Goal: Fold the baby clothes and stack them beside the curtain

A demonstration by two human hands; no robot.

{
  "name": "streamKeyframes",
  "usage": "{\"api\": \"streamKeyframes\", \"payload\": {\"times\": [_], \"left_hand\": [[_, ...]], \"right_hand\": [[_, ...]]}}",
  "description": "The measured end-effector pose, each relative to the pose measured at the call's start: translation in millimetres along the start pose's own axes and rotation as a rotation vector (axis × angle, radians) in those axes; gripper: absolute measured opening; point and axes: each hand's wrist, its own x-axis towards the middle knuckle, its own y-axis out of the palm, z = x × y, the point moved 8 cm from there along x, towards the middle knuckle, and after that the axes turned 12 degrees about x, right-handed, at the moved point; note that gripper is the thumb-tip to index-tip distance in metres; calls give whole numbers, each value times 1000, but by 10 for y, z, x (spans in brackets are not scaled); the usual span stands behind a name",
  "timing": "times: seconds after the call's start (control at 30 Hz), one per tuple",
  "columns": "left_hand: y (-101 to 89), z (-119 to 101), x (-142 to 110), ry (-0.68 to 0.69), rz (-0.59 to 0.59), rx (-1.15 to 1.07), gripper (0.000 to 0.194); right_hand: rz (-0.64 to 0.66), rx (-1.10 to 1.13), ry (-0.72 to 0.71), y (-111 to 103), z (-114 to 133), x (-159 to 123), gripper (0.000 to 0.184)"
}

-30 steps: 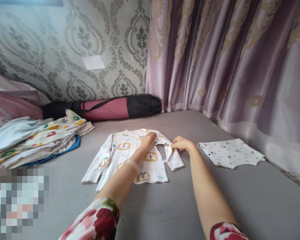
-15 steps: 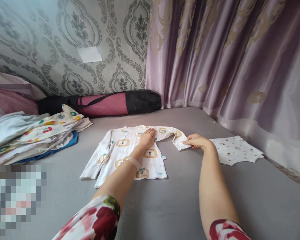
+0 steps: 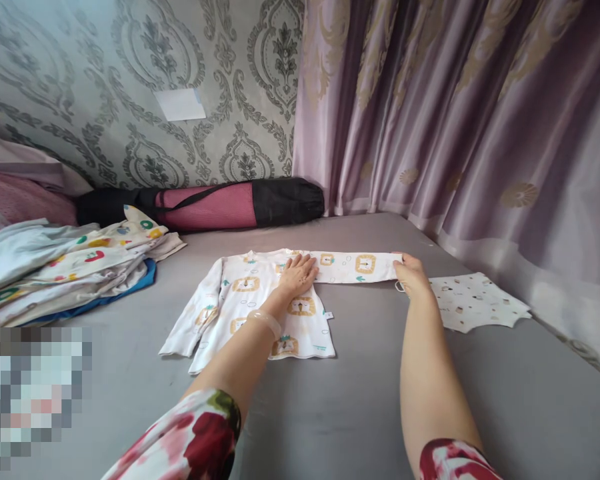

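Note:
A small white long-sleeved shirt [image 3: 260, 310] with yellow lion prints lies flat on the grey bed [image 3: 340, 413]. My left hand [image 3: 298, 274] rests flat on its chest near the collar, fingers stretched out. My right hand [image 3: 411, 273] grips the cuff of the shirt's right sleeve [image 3: 357, 266], which is pulled out straight to the right. The shirt's other sleeve hangs down along its left side.
A folded white patterned cloth [image 3: 475, 301] lies right of my right hand. A pile of children's clothes [image 3: 65, 270] sits at the left. A rolled pink mat in a black bag [image 3: 205, 204] lies against the wall. Purple curtains [image 3: 455, 120] hang along the right.
My right hand has drawn the sleeve from folded over the shirt out to the right until it lies straight. My left hand has stayed pressed on the chest.

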Motion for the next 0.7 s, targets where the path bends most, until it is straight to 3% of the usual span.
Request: {"api": "streamKeyframes", "payload": {"times": [0.1,0.2,0.27,0.33,0.43,0.53,0.6,0.7], "left_hand": [[-5,-29,-12,13,23,45,55],[-2,-46,-21,20,32,61,56],[6,-48,-20,22,25,56,55],[16,-40,-3,24,6,27,55],[-3,33,53,3,-72,-118,52],[-42,213,73,-65,-179,-334,49],[-53,333,13,-83,-214,-426,48],[-66,440,-203,-35,-185,-456,51]], "right_hand": [[-37,-374,-93,-7,57,-22,39],[-68,-604,-131,47,129,-111,49],[-89,-679,-214,169,240,-204,53],[-57,-719,-358,430,387,-340,53],[196,-730,-499,1057,475,-626,49],[504,-764,-495,1640,384,-970,50],[644,-800,-459,1859,290,-1150,53],[729,-865,-404,1927,175,-1241,59]]}}
